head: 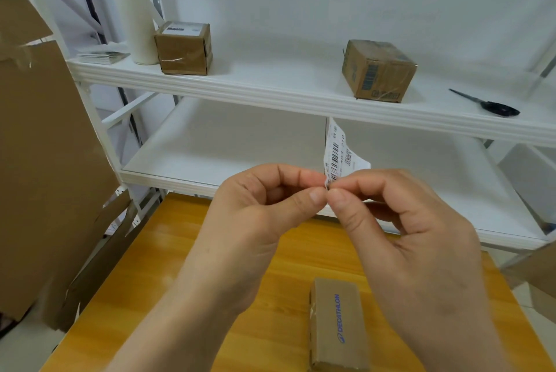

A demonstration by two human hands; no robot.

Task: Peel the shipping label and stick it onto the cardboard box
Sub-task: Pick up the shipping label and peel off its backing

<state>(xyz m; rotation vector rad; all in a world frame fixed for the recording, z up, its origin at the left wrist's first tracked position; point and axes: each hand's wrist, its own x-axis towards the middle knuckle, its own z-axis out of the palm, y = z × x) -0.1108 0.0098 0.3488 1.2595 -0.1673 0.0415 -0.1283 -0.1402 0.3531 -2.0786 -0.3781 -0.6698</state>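
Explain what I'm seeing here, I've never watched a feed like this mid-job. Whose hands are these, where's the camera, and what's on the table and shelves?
There is no machine: a person works with bare hands, and the one picture comes from a camera worn on their head, looking forward and down.

The left hand and right hand meet at the fingertips, pinching the bottom corner of a shipping label with barcodes, apparently to peel it.

Below, on the wooden table, lies the cardboard box printed DECATHLON, with no label on its visible top.

On the white shelf behind stand two other small boxes, a white bottle and scissors. Flattened cardboard leans at left.
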